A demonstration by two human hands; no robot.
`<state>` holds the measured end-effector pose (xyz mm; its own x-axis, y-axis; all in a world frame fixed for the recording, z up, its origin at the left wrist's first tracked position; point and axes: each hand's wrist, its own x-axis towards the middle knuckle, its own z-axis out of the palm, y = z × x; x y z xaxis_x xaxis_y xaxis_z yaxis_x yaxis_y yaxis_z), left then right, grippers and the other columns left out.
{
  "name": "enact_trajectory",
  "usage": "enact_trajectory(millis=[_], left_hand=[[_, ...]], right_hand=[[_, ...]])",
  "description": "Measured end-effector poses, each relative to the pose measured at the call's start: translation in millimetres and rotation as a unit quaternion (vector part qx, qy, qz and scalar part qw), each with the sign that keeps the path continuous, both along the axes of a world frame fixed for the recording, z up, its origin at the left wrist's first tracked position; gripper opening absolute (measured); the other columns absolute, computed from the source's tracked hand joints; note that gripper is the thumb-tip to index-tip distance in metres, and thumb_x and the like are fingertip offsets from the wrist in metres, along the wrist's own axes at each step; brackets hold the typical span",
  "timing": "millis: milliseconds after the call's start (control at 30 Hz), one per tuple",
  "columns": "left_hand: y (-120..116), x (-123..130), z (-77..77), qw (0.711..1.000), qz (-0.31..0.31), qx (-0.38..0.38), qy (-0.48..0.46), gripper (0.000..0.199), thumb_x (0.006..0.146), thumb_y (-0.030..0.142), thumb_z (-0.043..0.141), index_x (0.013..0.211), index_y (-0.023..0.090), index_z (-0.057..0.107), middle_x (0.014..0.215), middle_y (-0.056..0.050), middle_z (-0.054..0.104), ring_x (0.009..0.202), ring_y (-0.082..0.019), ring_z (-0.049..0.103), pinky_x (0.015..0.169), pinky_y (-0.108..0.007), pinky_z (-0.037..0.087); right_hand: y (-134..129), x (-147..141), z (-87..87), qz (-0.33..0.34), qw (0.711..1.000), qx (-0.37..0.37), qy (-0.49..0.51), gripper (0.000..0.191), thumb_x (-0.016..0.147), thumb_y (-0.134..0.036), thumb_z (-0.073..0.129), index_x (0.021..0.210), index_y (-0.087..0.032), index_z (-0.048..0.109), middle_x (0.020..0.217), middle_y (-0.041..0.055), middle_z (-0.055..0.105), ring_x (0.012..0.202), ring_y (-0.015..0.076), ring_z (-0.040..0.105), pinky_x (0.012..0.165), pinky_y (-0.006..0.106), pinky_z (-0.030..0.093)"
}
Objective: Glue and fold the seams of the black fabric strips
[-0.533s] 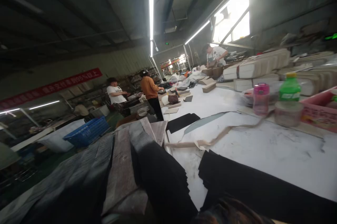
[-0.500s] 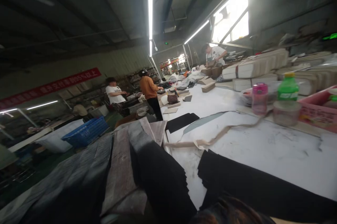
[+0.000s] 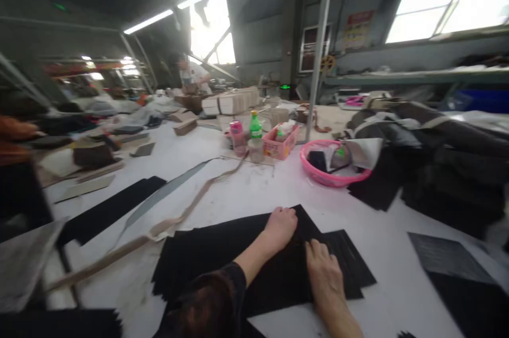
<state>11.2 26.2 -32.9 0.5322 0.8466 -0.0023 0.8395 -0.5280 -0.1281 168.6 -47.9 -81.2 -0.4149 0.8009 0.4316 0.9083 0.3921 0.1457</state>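
Black sheets [image 3: 222,242] lie fanned out in overlapping layers on the white table [image 3: 175,152]. My left hand [image 3: 281,228] rests on their upper part, its fingers curled in; whether it pinches a sheet is hard to see. To its right, my right hand [image 3: 324,269] lies on the sheets near their right end, fingers bent downward and close together, a ring on one finger. Under and beyond it, more black pieces [image 3: 345,258] stick out to the right. A beige strip [image 3: 194,200] runs across the table on the left.
A pink basket [image 3: 336,181], a pink box [image 3: 280,147], a green bottle [image 3: 255,125] and a pink cup [image 3: 237,139] stand beyond my hands. A metal pole [image 3: 318,57] rises behind them. Dark material [image 3: 453,184] is piled at the right. Two people are farther off at the left.
The view has swung to the right and down. Both my hands now show on the black sheets; earlier only a dark sleeve was visible at the bottom edge.
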Motion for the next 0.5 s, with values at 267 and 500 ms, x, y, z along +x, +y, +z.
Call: enact_trajectory(millis=[267, 500], left_hand=[[3, -2, -18.6, 0.999, 0.029, 0.032, -0.025, 0.017, 0.092, 0.025, 0.06, 0.102, 0.013, 0.063, 0.105, -0.006, 0.065, 0.095, -0.019, 0.063, 0.084, -0.04, 0.054], [4, -6, -23.6, 0.997, 0.031, 0.027, -0.072, 0.017, 0.092, 0.02, 0.058, 0.107, 0.013, 0.062, 0.111, -0.007, 0.064, 0.101, -0.02, 0.062, 0.087, -0.041, 0.053]], right_hand=[[-8, -12, -16.7, -0.054, 0.999, -0.009, -0.003, 0.035, 0.083, 0.003, 0.052, 0.111, -0.012, 0.066, 0.112, 0.0145, 0.064, 0.093, 0.0267, 0.056, 0.072, 0.037, 0.047], [-9, -10, -14.5, -0.041, 0.999, -0.021, 0.011, 0.035, 0.082, 0.003, 0.053, 0.112, -0.01, 0.065, 0.113, 0.0165, 0.063, 0.091, 0.0271, 0.056, 0.072, 0.038, 0.047]])
